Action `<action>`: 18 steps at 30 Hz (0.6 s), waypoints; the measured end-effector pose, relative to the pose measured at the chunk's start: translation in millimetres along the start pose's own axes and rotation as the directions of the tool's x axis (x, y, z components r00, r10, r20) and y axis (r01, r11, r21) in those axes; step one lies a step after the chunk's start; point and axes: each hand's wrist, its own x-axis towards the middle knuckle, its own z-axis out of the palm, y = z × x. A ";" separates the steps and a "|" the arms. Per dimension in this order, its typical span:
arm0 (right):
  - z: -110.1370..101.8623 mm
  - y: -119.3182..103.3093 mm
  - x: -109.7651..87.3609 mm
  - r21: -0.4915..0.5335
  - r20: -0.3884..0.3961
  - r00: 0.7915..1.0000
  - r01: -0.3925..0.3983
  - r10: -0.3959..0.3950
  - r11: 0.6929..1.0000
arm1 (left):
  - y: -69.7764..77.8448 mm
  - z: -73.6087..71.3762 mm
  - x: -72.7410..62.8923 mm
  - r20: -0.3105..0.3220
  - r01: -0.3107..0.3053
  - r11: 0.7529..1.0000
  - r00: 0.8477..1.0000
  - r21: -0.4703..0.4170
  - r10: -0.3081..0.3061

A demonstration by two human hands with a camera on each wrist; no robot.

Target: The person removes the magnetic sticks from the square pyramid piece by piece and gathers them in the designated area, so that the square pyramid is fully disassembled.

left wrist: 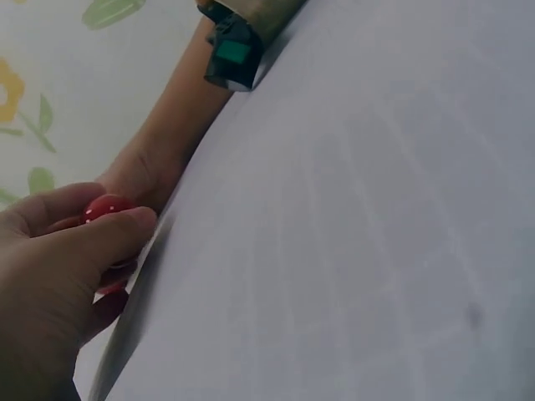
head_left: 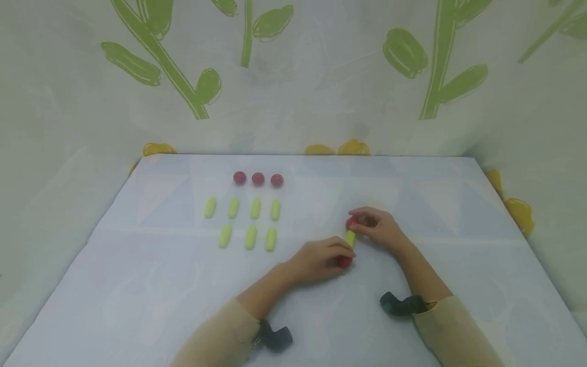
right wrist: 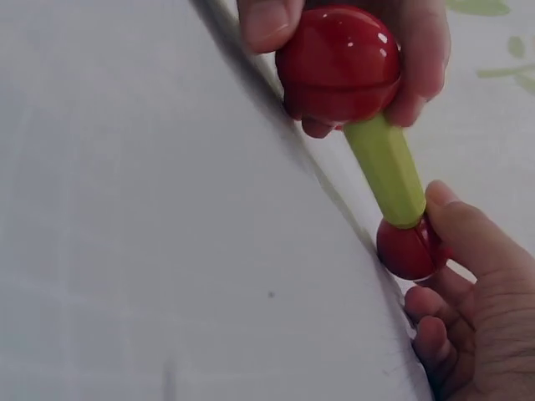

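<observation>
A short yellow-green rod (head_left: 350,238) has a red ball at each end, the three lined up and touching in the right wrist view. My left hand (head_left: 321,261) grips the nearer red ball (right wrist: 338,63) between thumb and fingers. At the far end, my right hand (head_left: 378,229) pinches the other red ball (right wrist: 410,249). The rod (right wrist: 386,171) shows bare between the two hands, its sides faceted. From the left wrist view, the left thumb covers part of a glossy red ball (left wrist: 109,206).
Left of the hands, three red balls (head_left: 258,179) form a row toward the back of the white table (head_left: 137,285). Several yellow-green rods (head_left: 250,237) lie in two rows in front of them. A wall (head_left: 321,92) with painted leaves rises behind the table.
</observation>
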 end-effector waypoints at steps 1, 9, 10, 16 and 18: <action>0.0 0.4 0.1 -0.003 -0.006 1.000 0.007 -0.007 1.000 | -1.4 -0.1 -1.8 -0.023 0.016 1.000 1.000 -0.016 -0.016; -0.8 -0.8 -0.2 0.008 -0.028 0.998 -0.058 0.058 0.998 | -11.8 0.0 -10.7 -0.156 0.102 0.987 0.980 -0.121 -0.120; -0.9 -0.9 -0.2 0.005 -0.030 0.997 -0.069 0.069 0.998 | -13.3 0.7 -11.4 -0.159 0.111 0.986 0.978 -0.127 -0.131; -1.9 -1.2 0.0 0.009 -0.033 0.996 -0.085 0.085 0.996 | -21.2 2.8 -13.9 -0.217 0.178 0.970 0.953 -0.166 -0.212; -2.0 -0.4 -0.3 0.009 -0.021 0.997 -0.070 0.071 0.997 | -22.5 2.7 -14.3 -0.237 0.231 0.953 0.932 -0.194 -0.274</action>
